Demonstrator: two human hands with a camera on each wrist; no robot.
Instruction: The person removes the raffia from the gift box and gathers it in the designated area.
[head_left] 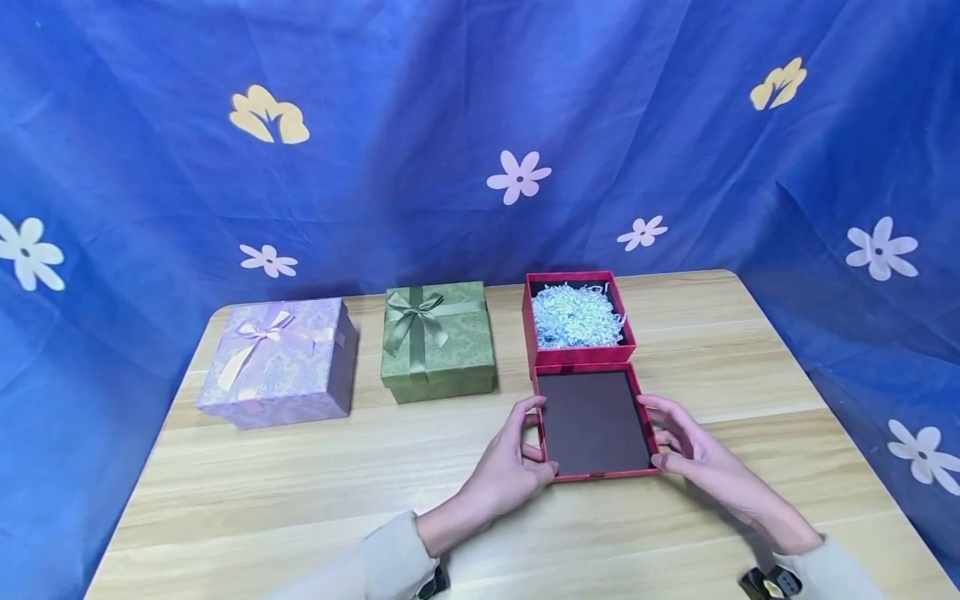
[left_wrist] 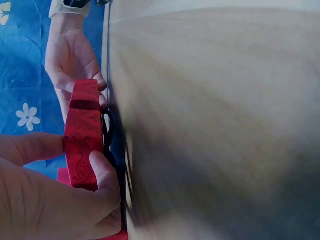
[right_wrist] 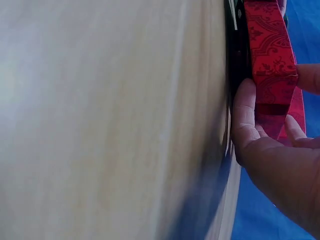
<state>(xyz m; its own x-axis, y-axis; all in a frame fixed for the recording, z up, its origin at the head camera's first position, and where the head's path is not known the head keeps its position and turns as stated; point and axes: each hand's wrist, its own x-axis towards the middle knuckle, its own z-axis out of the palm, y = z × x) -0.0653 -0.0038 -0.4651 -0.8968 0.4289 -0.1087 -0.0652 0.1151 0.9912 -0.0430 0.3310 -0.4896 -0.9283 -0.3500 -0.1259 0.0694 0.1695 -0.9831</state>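
Observation:
A red patterned box lid point(head_left: 596, 421) lies with its dark inside facing up, close over the wooden table. My left hand point(head_left: 498, 475) grips its left side, thumb at the near corner and fingers along the edge. On the opposite side my right hand point(head_left: 705, 454) holds the lid the same way. A dark ribbon bow point(left_wrist: 108, 131) shows on the lid's underside in the left wrist view. Just beyond the lid stands the red box point(head_left: 585, 356), filled with pale blue shredded paper point(head_left: 573, 317).
To the left, a green gift box point(head_left: 457, 346) with a ribbon bow sits on the wooden table point(head_left: 300, 508). Farther left is a lilac gift box point(head_left: 303, 375), also tied with a bow. A blue curtain point(head_left: 420, 208) with flower prints hangs behind the table and along both sides.

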